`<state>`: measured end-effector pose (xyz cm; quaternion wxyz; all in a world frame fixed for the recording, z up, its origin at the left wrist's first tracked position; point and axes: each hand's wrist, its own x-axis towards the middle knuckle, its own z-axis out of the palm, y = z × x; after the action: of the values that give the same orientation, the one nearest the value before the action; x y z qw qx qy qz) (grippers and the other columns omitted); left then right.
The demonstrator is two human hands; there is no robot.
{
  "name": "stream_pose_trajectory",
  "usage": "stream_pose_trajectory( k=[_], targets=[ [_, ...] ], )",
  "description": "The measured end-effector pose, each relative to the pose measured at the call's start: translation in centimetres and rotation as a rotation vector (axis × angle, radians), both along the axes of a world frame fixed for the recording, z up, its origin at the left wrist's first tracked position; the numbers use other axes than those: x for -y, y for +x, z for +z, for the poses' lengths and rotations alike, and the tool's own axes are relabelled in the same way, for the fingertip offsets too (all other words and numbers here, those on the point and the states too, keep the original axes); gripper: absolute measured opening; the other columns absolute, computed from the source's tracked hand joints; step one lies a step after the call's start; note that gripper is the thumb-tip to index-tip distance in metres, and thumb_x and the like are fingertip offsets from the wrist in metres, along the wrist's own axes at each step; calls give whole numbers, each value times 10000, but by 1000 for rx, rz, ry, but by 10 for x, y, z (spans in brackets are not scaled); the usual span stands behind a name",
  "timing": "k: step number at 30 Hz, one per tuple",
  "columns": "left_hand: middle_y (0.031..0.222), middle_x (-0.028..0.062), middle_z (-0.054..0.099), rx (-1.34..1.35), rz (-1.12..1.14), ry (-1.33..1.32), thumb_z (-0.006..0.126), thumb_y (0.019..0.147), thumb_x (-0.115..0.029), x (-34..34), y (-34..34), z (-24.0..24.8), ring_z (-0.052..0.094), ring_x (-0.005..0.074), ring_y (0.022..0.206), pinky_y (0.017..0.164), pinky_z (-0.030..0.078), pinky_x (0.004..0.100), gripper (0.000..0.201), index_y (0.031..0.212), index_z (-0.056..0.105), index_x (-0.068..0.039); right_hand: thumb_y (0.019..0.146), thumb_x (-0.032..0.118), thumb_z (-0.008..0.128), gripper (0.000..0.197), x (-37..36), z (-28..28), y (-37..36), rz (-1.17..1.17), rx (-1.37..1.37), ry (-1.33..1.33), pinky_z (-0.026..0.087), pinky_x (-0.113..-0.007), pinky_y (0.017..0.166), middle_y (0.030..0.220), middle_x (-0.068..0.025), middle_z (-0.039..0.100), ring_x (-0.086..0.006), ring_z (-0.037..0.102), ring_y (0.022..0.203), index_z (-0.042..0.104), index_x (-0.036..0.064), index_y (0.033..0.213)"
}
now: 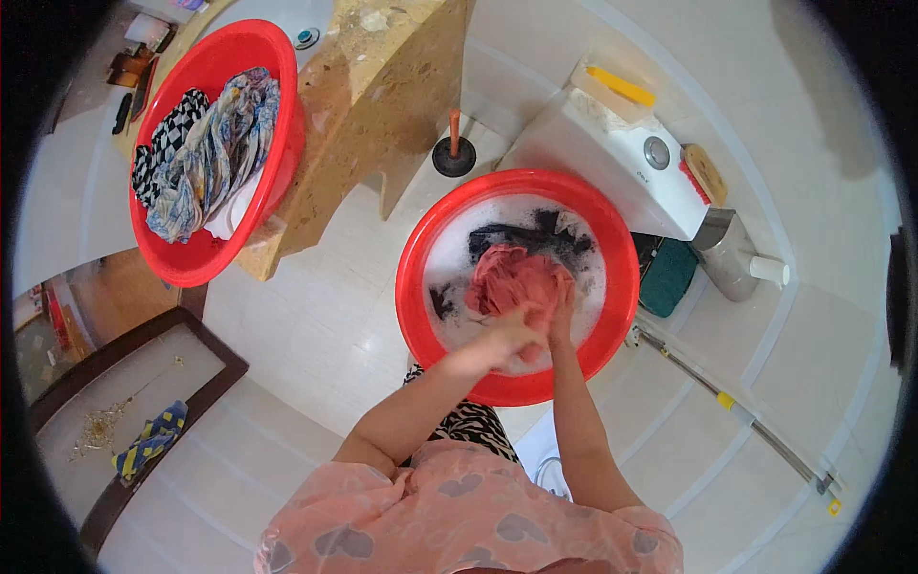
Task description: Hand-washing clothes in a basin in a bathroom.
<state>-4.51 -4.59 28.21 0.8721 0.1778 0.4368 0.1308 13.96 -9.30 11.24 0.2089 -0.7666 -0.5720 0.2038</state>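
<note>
We're looking straight down, and both hands are in the red basin (pixel 413 287) on the tiled floor (pixel 316 335), just right of centre. The left hand (pixel 505 337) is curled tight, fingers closed on the lower edge of the pink cloth (pixel 512 277). The right hand (pixel 562 311) sits at three o'clock from it, pressed against the same cloth with fingers wrapped into the folds. The pink cloth is bunched in the middle of the basin, sitting in white suds (pixel 449 253), with a dark garment (pixel 531 234) poking out of the foam at twelve o'clock from it. At ten o'clock from the hands, well apart, a second red basin (pixel 206 263) rests on a stone counter (pixel 382 86), holding a heap of patterned clothes (pixel 206 153). A plunger (pixel 453 153) stands at twelve o'clock, between the two basins. A white toilet tank (pixel 622 158) sits at one o'clock.
</note>
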Motion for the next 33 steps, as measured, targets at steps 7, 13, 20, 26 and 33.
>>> stream_pose_trajectory(
  k=[7,13,20,26,33],
  targets=[
    [1071,89,587,-126,226,241,629,721,8,-2,-29,-59,585,182,949,821,484,322,482,1182,494,-29,854,251,578,517,-11,34,9,-561,-1243,-559,448,-369,974,1216,-137,577,-264,555,1134,475,58,1321],
    [974,171,579,-910,180,853,632,753,-36,-23,-50,-123,604,298,839,727,498,409,379,1106,499,-67,880,208,523,453,-16,120,-2,-433,-1579,-440,458,-377,969,1234,-134,579,-247,569,1120,493,4,1283],
    [1067,173,606,-955,267,598,583,834,-128,-17,-78,-160,602,332,954,812,498,447,250,1077,569,-73,887,127,573,476,-36,137,-1,-317,-1427,-421,409,-355,1003,1274,-132,534,-222,526,1160,429,-6,1320],
    [1155,119,623,123,674,-366,478,946,-213,-21,-41,-95,618,237,1024,940,489,414,287,1168,571,-56,798,62,637,583,-22,98,15,-59,-316,-234,443,-355,964,1250,-146,539,-279,545,1126,405,-17,1327],
    [926,105,629,51,295,595,502,880,-126,10,-4,-49,636,215,816,697,522,383,300,1167,558,-60,785,30,616,650,-2,50,33,-256,-598,-299,395,-376,1022,1290,-160,498,-294,476,1207,371,48,1387]
  ],
)
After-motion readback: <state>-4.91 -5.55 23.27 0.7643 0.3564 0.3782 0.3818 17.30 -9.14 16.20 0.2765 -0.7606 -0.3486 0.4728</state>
